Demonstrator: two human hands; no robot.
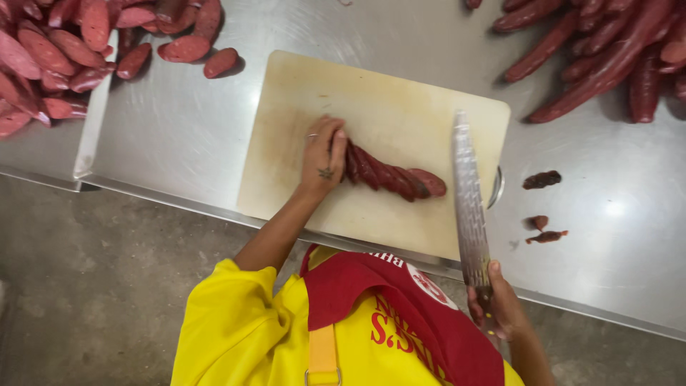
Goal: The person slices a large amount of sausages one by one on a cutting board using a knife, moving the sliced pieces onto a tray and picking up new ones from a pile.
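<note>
A heap of smooth, oval, red sausage slices point(50, 50) fills the far left of the brushed steel tabletop point(179, 136). On the pale, scuffed plastic cutting board point(400, 93) the left hand point(323, 154) curls its fingers against a fanned row of dark red cut pieces point(391, 179). The right hand point(500, 307) is closed around the handle of a long, dimpled knife point(468, 200). Whole glossy sausages point(607, 50) lie far right.

Heaped sausage slices point(50, 50) left of the worktop point(179, 136); whole sausages point(607, 50) at its right; scraps point(542, 179) below.
</note>
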